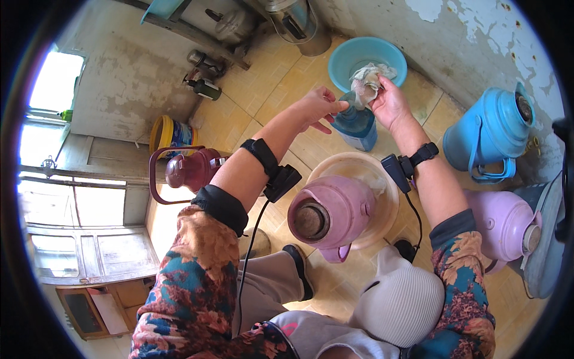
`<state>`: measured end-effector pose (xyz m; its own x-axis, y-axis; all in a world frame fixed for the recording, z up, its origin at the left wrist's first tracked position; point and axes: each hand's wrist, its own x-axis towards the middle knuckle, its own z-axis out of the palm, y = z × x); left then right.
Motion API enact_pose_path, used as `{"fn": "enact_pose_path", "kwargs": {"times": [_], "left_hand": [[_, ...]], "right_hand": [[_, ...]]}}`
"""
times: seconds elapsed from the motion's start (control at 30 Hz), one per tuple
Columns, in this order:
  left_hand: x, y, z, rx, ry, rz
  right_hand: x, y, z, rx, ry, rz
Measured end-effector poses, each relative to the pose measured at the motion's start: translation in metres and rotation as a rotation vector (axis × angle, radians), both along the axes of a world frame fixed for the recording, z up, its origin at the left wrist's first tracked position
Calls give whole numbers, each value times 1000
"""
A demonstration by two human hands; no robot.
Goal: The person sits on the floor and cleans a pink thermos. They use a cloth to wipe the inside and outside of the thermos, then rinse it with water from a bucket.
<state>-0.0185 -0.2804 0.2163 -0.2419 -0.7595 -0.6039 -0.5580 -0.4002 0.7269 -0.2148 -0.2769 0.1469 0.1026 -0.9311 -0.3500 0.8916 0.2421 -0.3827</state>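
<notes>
My right hand [389, 102] grips a wet, pale cloth [368, 83] above the near rim of a turquoise plastic basin [336, 67]. Beside it my left hand [323, 110] has its fingers apart, the thumb close to the cap of a blue plastic bottle [358, 128] that bears a label. Whether the thumb touches the cap I cannot tell. Nearer to me, a pink thermos flask [334, 206] with a stopper in its mouth stands in or over a beige basin [390, 215], which holds something whitish.
A blue thermos [486, 130] and a lilac thermos [504, 224] stand at the right. At the left are a dark red thermos [193, 170], a yellow-rimmed bucket [172, 134] and a pump bottle [206, 89]. A metal container [302, 29] stands behind, near a wooden rack [197, 36].
</notes>
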Motion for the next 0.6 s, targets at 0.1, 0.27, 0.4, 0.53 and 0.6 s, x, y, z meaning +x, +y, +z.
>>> {"fn": "enact_pose_path", "kwargs": {"times": [0.1,0.27,0.4,0.53,0.6], "left_hand": [[1,-2,1,-14,-19,-13],[-3,0,5,-40,-117,-38],[-4,7,9,-91,-205,-73],[5,22,12,-227,-178,-22],[14,33,19,-278,-147,46]], "right_hand": [[-7,3,3,20,6,-64],[-26,15,21,-7,-34,-120],[-38,42,47,-100,-11,-72],[-33,93,75,-194,-102,115],[-21,128,84,-250,-132,240]]}}
